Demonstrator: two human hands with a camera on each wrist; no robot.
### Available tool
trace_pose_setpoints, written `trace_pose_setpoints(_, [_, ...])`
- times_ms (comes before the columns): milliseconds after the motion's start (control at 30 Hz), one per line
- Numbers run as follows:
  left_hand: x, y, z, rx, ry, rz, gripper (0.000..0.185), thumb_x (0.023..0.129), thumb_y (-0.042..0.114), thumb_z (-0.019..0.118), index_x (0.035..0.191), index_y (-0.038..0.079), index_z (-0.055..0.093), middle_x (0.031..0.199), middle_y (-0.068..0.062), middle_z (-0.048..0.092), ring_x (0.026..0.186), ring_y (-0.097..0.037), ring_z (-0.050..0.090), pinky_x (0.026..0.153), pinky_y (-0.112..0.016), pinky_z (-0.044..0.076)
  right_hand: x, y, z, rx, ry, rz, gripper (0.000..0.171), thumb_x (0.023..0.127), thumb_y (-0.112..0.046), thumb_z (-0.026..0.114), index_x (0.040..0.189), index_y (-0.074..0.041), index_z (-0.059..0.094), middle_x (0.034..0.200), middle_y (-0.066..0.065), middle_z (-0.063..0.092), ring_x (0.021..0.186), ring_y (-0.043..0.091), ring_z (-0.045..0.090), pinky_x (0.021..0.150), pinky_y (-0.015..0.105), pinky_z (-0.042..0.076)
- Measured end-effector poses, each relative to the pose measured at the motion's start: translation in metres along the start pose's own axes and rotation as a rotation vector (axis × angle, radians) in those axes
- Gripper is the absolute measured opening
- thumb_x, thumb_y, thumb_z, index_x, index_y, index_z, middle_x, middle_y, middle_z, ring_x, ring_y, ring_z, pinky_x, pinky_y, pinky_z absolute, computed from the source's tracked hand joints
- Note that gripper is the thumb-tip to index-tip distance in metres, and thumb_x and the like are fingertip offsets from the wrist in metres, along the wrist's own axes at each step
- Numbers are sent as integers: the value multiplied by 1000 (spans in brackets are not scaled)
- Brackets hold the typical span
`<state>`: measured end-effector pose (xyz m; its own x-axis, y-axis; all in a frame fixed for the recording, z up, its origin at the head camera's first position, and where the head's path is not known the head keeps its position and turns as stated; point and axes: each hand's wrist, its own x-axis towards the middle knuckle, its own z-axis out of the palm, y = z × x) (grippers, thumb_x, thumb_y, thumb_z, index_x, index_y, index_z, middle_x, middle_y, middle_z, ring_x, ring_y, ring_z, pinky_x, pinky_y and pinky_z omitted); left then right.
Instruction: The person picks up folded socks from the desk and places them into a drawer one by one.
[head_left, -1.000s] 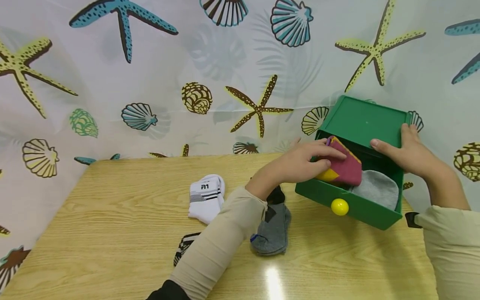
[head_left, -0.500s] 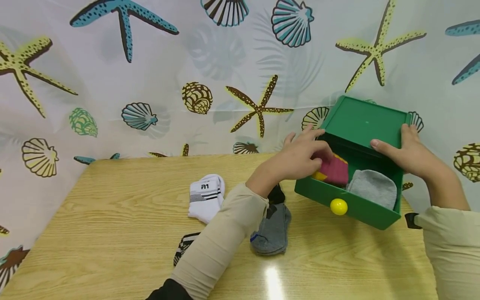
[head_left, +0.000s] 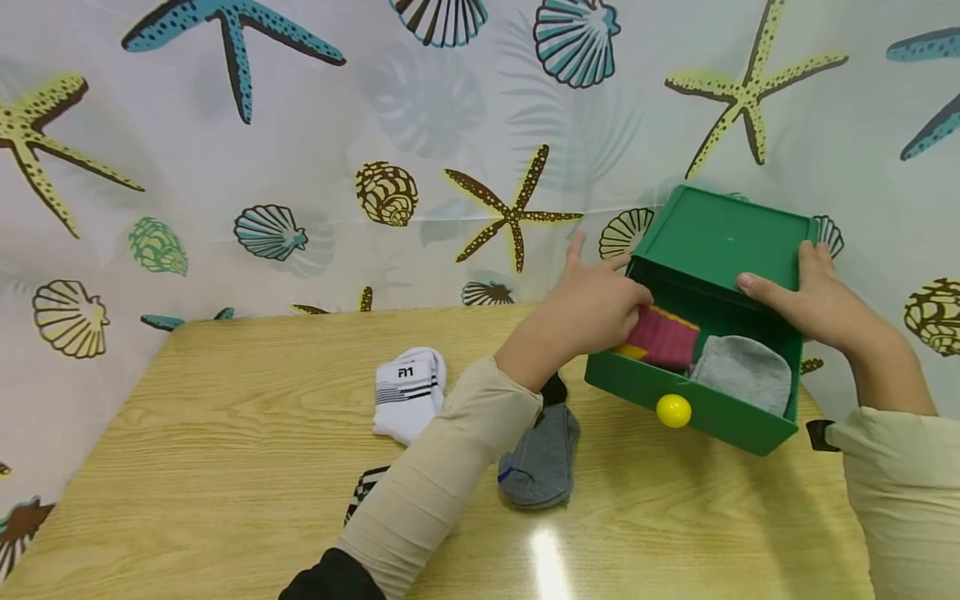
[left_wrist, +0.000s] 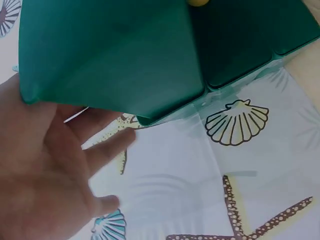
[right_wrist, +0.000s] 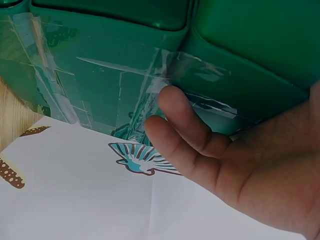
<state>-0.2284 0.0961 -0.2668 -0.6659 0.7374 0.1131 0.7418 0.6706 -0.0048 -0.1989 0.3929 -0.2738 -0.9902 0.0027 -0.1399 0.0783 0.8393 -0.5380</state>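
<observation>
A green drawer box (head_left: 720, 237) stands at the table's right, its drawer (head_left: 712, 417) with a yellow knob (head_left: 673, 410) pulled out. Inside lie a maroon and yellow sock (head_left: 663, 340) on the left and a grey sock (head_left: 742, 371) on the right. My left hand (head_left: 592, 312) presses on the maroon sock at the drawer's left end, one finger pointing up. The left wrist view shows this hand (left_wrist: 45, 190) with straight fingers beside the green box (left_wrist: 110, 55). My right hand (head_left: 817, 304) holds the box's top, thumb at the front edge. Its fingers (right_wrist: 185, 120) curl over the taped back (right_wrist: 125, 65).
On the wooden table (head_left: 225, 433) lie a folded white sock (head_left: 408, 392), a grey sock (head_left: 543, 462) and a black-and-white striped sock (head_left: 363, 500), partly hidden under my left sleeve. A sea-patterned sheet (head_left: 300, 167) hangs close behind the table.
The maroon sock has gone from above the drawer's rim down into the drawer under my left hand. The right hand has stayed on the box.
</observation>
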Motion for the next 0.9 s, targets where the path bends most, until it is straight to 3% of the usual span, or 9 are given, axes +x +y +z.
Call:
trace_pose_setpoints(133, [4, 11, -2, 5, -62, 12, 35, 105, 21, 46, 127, 31, 71, 135, 12, 61, 150, -20, 24, 116, -61, -4, -1, 0, 0, 4, -3, 3, 110, 99, -66, 38, 144, 4, -34, 149, 23, -43, 139, 45, -34, 110, 69, -3])
trace_pose_setpoints(233, [8, 19, -6, -61, -89, 86, 33, 106, 26, 46, 131, 29, 68, 140, 10, 56, 147, -16, 28, 118, -54, 1, -1, 0, 0, 9, -1, 7, 110, 98, -66, 38, 145, 3, -34, 149, 23, -43, 139, 46, -33, 110, 70, -2])
trace_pose_setpoints(333, [12, 27, -8, -155, -164, 160, 39, 109, 31, 42, 144, 23, 57, 149, 8, 49, 145, -10, 31, 120, -40, 9, 0, 0, -1, 6, 2, 13, 111, 98, -67, 38, 145, 3, -34, 149, 23, -43, 139, 48, -31, 110, 71, -1])
trace_pose_setpoints(400, [15, 30, -6, -209, -237, 168, 44, 110, 30, 39, 152, 19, 48, 149, 6, 49, 135, -8, 42, 115, -29, 23, 0, 0, -1, 8, 1, 15, 111, 98, -67, 38, 145, 3, -34, 149, 23, -43, 139, 49, -30, 109, 71, 0])
trace_pose_setpoints(500, [19, 34, -4, -240, -301, 138, 43, 109, 23, 35, 150, 16, 45, 134, 2, 56, 115, -11, 52, 93, -23, 39, 0, -1, -1, 8, 5, 15, 111, 98, -67, 38, 145, 3, -34, 149, 23, -43, 139, 48, -30, 109, 71, 0])
trace_pose_setpoints(600, [20, 34, -2, -262, -317, 114, 35, 107, 17, 37, 138, 17, 53, 113, 4, 57, 97, -11, 52, 81, -25, 42, 0, -2, -1, 16, 10, 13, 111, 98, -67, 39, 145, 2, -34, 149, 23, -43, 139, 48, -31, 109, 71, 0])
trace_pose_setpoints(767, [20, 31, -1, -324, -306, 134, 32, 105, 10, 38, 127, 16, 61, 118, 3, 55, 100, -11, 51, 84, -23, 43, 1, -3, -1, 15, 16, 8, 112, 97, -66, 40, 146, 3, -33, 150, 24, -42, 140, 49, -29, 109, 72, 2])
trace_pose_setpoints(900, [15, 29, -3, -397, -299, 168, 32, 106, 10, 37, 126, 13, 61, 111, 3, 59, 96, -11, 53, 82, -22, 44, 1, -1, -1, 15, 15, 14, 112, 97, -67, 40, 146, 3, -34, 150, 24, -42, 140, 50, -28, 108, 73, 3])
